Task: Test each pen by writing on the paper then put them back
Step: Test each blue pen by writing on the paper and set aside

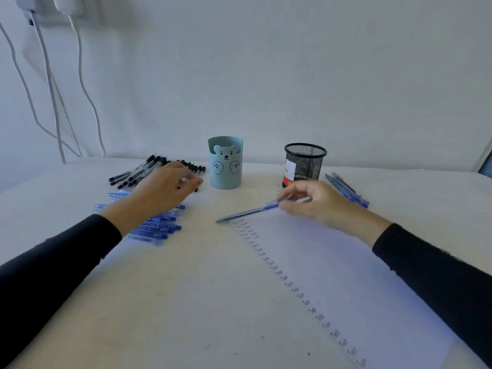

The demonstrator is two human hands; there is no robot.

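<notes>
My right hand (316, 201) pinches a blue pen (247, 213) whose tip points left at the top left corner of the white paper (346, 267). A column of small "Test" words runs down the paper's left edge. My left hand (165, 189) hovers over the row of black-capped pens (141, 171), fingers curled at a black pen (197, 182); whether they hold it I cannot tell. Beneath that wrist lies a pile of several blue pens (159, 225). A few more blue pens (346, 189) lie right of the black mesh cup (304, 163).
A light blue bear pen holder (225, 162) stands at the back centre, left of the mesh cup. White cables (53, 102) hang down the wall at the left. The pale table (186, 302) stretches bare toward me in front.
</notes>
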